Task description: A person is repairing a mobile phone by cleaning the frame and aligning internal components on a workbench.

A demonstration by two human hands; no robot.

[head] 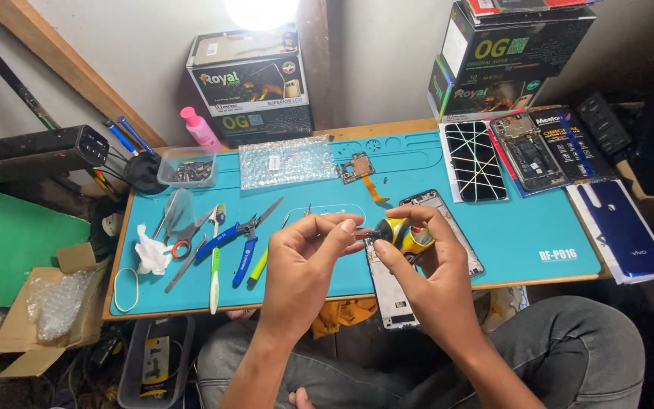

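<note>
Tool: small yellow-and-black rounded plastic tool (403,233), held above the mat's near edge.
Right hand (425,276): fingers clamped on the tool, wrist toward 5 o'clock.
Left hand (304,265): fingertips pinched together at the tool's 9 o'clock tip.
Beneath: opened phone frame (391,291) on teal silicone work mat (524,227).

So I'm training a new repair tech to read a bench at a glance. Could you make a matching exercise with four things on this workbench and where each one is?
Things:
1. Pink plastic bottle
2. Yellow and black suction tool
3. Crumpled white tissue
4. Clear bubble-wrap pouch

Places:
A. Left part of the blue mat, beside the scissors
B. Held in the right hand
C. Against the wall, by the dark box
D. Flat at the mat's back edge

Pairs: 1-C, 2-B, 3-A, 4-D
</note>
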